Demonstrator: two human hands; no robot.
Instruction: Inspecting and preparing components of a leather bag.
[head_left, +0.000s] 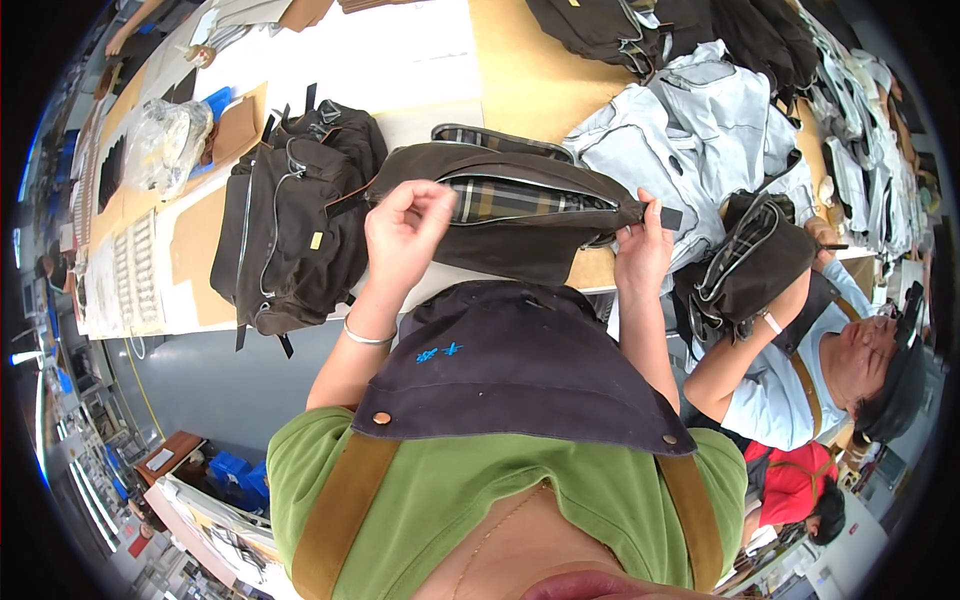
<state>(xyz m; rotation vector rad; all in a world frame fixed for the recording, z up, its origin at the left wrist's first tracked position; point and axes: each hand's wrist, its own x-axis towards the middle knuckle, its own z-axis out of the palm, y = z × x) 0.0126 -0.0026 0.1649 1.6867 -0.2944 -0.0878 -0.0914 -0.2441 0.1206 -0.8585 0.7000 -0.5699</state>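
Note:
A dark brown bag (510, 245) lies across the table edge in front of me. Its long zipped opening gapes, showing a plaid lining (520, 200). My left hand (408, 228) is over the bag's left end, its fingers curled together in a pinch. Whatever they may hold is too small to make out. At the right end of the opening, my right hand (645, 245) pinches the bag's corner between thumb and fingers, beside a short dark strap tab (671, 218).
Another dark brown bag (300, 220) stands to the left. Pale grey fabric pieces (680, 130) are heaped behind on the right, with more dark bags (600, 35) at the back. Close on my right, a co-worker (800, 360) handles a similar bag (750, 262). A clear plastic bag (165, 145) lies far left.

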